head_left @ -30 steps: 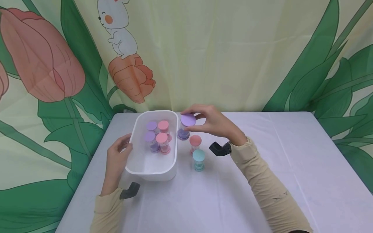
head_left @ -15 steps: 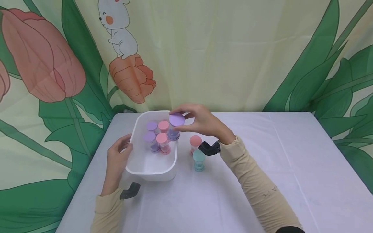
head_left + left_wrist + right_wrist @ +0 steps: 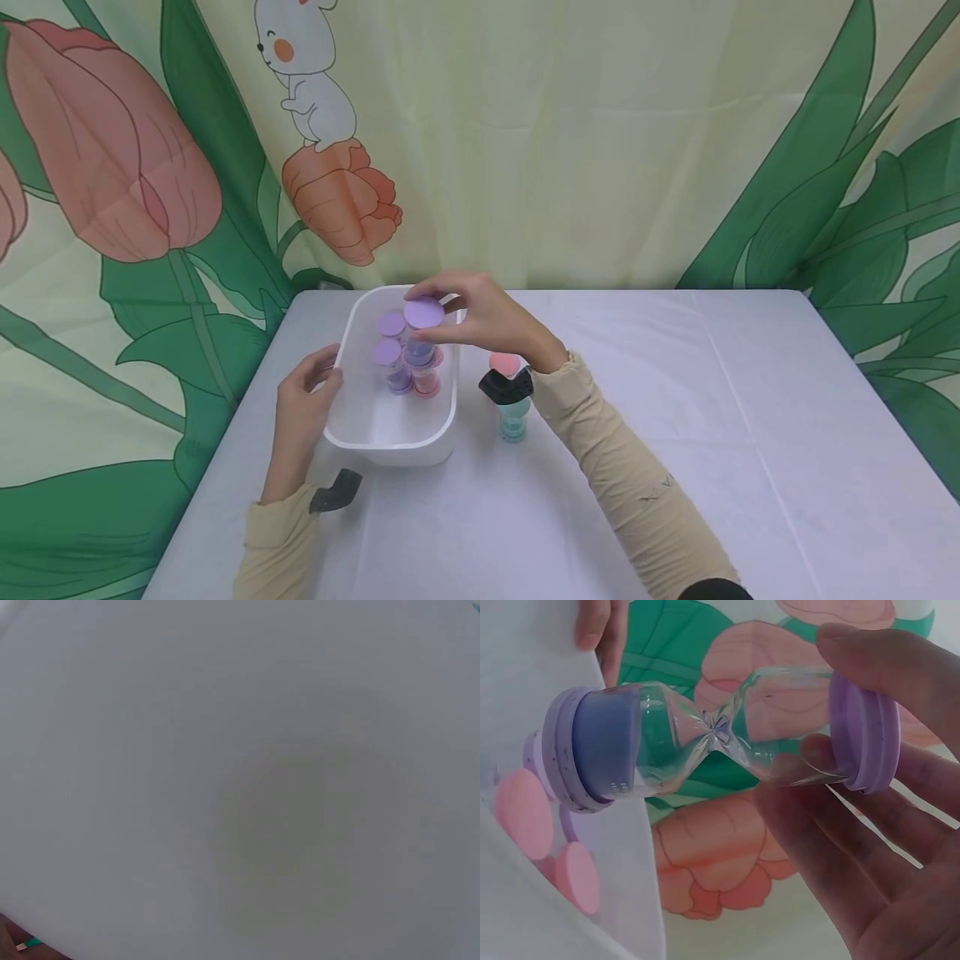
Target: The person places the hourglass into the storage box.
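1. The right hand is reaching in from the right, forearm stretching across the table and wrist bending over the right rim of the white bin.
2. Its fingers and thumb are pinching the top cap of a purple sand timer, gripping it at the upper end while the timer is hanging upright over the bin's inside.
3. In the right wrist view the purple sand timer is showing clearly: two purple end caps, a clear pinched glass waist, and purple sand sitting at the end away from the hand.
4. The timer is hovering just above the timers already standing in the far half of the bin; whether it is touching them cannot be told.
5. Those standing inside are two purple-capped timers and pink-capped timers, the pink ones partly hidden behind the held one.
6. The left hand is resting against the bin's left wall, fingers lightly curling round the rim and steadying it, forearm lying on the table.
7. The left wrist view is showing only blurred white surface.
8. Outside the bin, just to its right, a pink timer and a teal timer are standing under the right wrist.
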### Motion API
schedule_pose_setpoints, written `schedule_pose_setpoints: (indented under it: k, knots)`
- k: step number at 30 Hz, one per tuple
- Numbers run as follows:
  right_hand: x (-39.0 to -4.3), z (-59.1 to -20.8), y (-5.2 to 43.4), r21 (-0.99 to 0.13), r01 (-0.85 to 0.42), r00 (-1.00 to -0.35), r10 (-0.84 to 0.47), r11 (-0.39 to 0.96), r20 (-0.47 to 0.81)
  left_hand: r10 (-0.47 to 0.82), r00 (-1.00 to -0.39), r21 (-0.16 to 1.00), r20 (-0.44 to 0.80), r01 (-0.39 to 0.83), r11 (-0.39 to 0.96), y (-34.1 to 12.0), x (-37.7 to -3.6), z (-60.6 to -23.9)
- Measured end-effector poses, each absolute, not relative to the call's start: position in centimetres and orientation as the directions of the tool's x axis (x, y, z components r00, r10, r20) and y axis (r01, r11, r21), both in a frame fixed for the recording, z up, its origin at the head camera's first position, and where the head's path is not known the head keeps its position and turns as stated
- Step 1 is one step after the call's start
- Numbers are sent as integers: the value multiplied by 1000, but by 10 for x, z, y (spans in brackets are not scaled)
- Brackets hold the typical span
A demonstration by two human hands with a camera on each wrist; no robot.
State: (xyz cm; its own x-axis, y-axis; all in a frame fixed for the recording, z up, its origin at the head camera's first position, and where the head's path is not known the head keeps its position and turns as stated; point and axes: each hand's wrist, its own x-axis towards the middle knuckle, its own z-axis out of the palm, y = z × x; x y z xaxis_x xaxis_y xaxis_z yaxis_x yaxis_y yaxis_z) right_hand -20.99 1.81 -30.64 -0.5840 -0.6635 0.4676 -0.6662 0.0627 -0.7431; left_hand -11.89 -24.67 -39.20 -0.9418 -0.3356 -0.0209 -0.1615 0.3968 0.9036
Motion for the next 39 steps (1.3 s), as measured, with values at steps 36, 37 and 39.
schedule_pose_setpoints:
  k: [36,37,39]
  knots:
    - [-215,-341,-35,-878,-479,-683,-626,-5,376,-319,-947,908,-30,-160,388,-248,-118,-390]
    - [-215,-343,-36,-877,-480,-681,-628,-6,377,-318,-948,906,-25,-156,393,-248,-118,-391]
    - [-215,-345,-38,-876,-483,-679,-635,8,368,-317,-948,904,-18,-151,399,-248,-119,-391]
